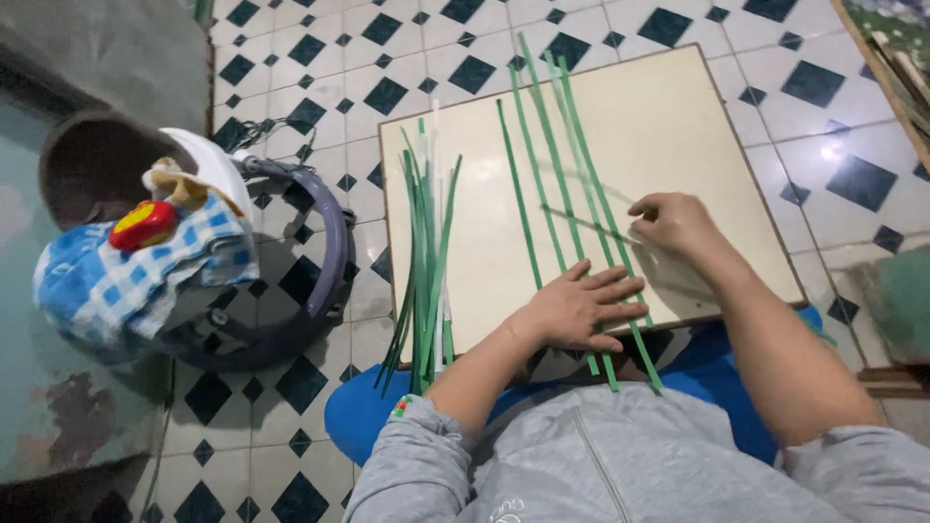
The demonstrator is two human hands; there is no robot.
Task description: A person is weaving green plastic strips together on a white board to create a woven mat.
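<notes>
Green strips (557,165) pinned by flat left hand (579,308); right hand (675,221) pinches one.

Floor (320,87): white tiles with dark diamond insets, glare spot at right. Worn teal wall (39,387) along left edge. Checked blue cloth (107,281) beside it.

The left hand (581,310) lies flat, palm down, fingers spread and pointing right, forearm bare below a pushed-up grey sleeve. The right hand (673,221) is curled, fingertips pinched together, wrist bent, its forearm reaching in from the lower right.
</notes>
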